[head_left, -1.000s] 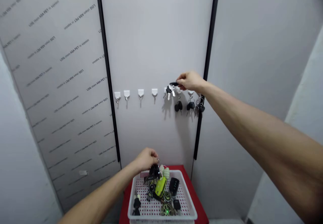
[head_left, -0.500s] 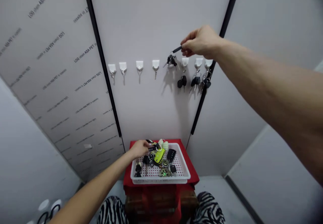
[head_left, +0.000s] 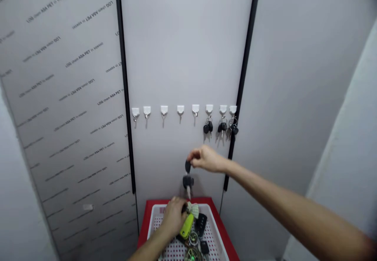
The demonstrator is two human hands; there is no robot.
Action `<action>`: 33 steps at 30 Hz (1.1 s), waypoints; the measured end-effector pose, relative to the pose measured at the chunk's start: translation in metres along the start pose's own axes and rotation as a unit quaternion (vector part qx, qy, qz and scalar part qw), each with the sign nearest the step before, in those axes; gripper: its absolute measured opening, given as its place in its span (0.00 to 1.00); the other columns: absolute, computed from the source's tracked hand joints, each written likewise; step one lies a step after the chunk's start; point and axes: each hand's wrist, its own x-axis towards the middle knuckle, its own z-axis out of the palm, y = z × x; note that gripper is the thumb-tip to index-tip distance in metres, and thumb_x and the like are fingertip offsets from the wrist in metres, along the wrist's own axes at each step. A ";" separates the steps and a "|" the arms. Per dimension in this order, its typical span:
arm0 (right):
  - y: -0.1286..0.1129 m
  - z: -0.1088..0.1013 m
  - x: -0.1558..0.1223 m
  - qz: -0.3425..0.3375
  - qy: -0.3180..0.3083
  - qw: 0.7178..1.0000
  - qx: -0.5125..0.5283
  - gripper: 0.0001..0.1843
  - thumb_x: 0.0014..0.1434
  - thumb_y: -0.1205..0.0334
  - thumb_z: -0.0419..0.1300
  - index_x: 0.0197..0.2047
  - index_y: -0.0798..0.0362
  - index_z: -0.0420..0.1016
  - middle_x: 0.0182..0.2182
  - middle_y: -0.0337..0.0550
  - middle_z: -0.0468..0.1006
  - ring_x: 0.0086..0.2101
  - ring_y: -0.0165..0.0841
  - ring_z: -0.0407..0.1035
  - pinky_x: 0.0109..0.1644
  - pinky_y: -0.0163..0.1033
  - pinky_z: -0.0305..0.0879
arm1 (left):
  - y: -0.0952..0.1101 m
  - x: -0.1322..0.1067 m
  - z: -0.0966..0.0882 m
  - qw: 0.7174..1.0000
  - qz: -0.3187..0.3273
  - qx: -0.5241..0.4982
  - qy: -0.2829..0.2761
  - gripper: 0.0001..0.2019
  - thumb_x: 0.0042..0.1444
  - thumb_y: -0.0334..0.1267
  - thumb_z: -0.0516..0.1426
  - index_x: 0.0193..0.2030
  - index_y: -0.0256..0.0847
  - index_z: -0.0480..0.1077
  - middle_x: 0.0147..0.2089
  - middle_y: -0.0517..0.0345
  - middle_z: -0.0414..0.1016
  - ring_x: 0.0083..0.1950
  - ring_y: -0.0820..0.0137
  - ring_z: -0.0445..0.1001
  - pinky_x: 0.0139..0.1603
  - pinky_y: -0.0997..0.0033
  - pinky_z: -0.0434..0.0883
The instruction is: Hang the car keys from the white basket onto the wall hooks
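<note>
a cramped indoor nook, whether home or office unclear: a plain pale panel (head_left: pixel 185 53), a lettered panel (head_left: pixel 73 108), white wall hooks (head_left: pixel 180 109), hanging keys (head_left: pixel 222 126).

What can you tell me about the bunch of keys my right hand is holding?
The key bunch hangs roughly upright, its black, rounded tag pinched in the fingers of your right hand. Below the tag are dark key heads, plastic by their look, and a silvery, metal-looking blade pointing down. It hangs below the hook row and above the white basket. Finer detail is blurred.
</note>
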 end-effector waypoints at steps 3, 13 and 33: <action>0.031 0.047 -0.028 0.081 0.053 0.994 -0.041 0.08 0.34 0.67 0.53 0.20 0.47 0.70 0.15 0.36 0.70 0.22 0.27 0.62 0.27 0.34 0.57 | -0.004 -0.008 -0.012 0.998 -0.022 -0.054 -0.002 0.11 0.37 0.30 0.46 0.31 0.39 0.62 0.33 0.59 0.65 0.37 0.72 0.61 0.36 0.76 0.58; 0.050 -0.055 -0.007 0.072 0.461 0.885 -0.019 0.17 0.42 0.59 0.50 0.38 0.53 0.65 0.34 0.45 0.69 0.33 0.33 0.63 0.36 0.39 0.58 | 0.036 0.015 -0.086 0.987 0.057 -0.147 -0.039 0.11 0.38 0.34 0.50 0.32 0.36 0.64 0.32 0.57 0.67 0.33 0.74 0.63 0.35 0.77 0.59; 0.034 -0.142 0.014 0.009 0.411 0.911 -0.018 0.15 0.45 0.57 0.44 0.26 0.56 0.67 0.20 0.37 0.67 0.21 0.24 0.60 0.23 0.27 0.53 | 0.175 0.144 -0.182 0.928 0.031 -0.271 0.254 0.10 0.43 0.39 0.45 0.26 0.38 0.65 0.24 0.59 0.69 0.24 0.77 0.66 0.26 0.79 0.61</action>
